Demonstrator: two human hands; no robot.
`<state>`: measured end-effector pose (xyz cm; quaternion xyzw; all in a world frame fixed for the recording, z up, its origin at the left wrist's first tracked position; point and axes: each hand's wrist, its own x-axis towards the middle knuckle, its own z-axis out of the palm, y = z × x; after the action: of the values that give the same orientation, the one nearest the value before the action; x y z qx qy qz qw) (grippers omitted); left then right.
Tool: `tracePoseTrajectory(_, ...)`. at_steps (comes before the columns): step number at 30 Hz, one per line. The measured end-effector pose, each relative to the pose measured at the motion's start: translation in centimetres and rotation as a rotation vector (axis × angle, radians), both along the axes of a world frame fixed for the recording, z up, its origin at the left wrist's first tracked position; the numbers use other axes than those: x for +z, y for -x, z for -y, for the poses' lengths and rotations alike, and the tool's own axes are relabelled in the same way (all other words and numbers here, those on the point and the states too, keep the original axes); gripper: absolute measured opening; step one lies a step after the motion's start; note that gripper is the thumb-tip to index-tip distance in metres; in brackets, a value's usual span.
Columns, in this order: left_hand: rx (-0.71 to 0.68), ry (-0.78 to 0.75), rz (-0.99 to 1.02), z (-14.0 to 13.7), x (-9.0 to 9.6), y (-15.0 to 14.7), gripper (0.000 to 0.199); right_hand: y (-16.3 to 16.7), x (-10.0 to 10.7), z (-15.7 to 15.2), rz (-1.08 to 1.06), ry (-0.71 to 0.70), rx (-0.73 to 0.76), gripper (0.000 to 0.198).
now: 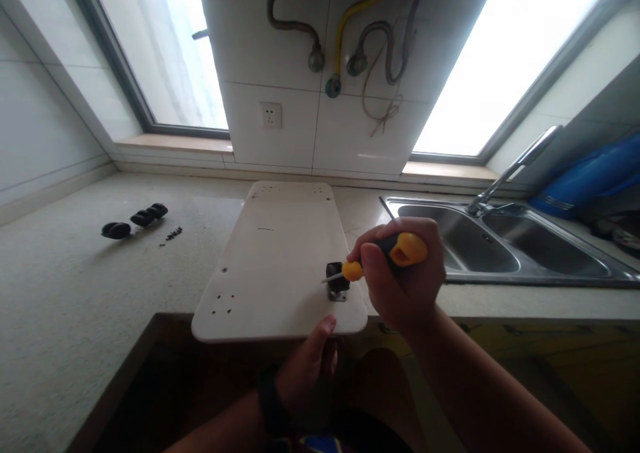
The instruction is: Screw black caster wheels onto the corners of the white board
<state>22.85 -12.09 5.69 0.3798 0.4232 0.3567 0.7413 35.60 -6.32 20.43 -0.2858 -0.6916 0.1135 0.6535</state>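
Note:
My right hand (pixel 407 290) is wrapped round a yellow-and-black screwdriver (pixel 411 249), its shaft pointing left across a black caster wheel (pixel 334 268). That caster stands on a metal plate near the front right corner of a white board (pixel 280 253) with rounded corners. Whether the screwdriver tip touches anything, I cannot tell. At the board's front edge, my left hand (pixel 310 363) grips it with the thumb up by the rim and the fingers partly hidden below. Groups of small holes show at the board's other corners.
Several black casters (pixel 149 214) and small dark screws (pixel 174 234) lie on the countertop (pixel 165 266) at left. A double steel sink (pixel 525 270) with a tap (pixel 515 166) is at right. Hoses (pixel 345 30) hang on the tiled wall, above a socket (pixel 271 115).

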Motion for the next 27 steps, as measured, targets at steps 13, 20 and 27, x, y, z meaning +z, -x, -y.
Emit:
tracePoseTrajectory(13, 0.006, 0.009, 0.017, 0.0, 0.0, 0.0, 0.066, -0.4, 1.8, -0.1, -0.103, 0.075, 0.003, 0.013)
tracePoseTrajectory(20, 0.008, -0.021, 0.005, -0.2, -0.5, 0.0, 0.067, -0.6, 0.4, -1.1, 0.031, 0.189, -0.071, 0.017)
tracePoseTrajectory(27, -0.006, 0.016, 0.029, -0.2, -0.2, 0.2, 0.063, -0.1, 0.4, -0.8, 0.114, 0.186, -0.077, 0.019)
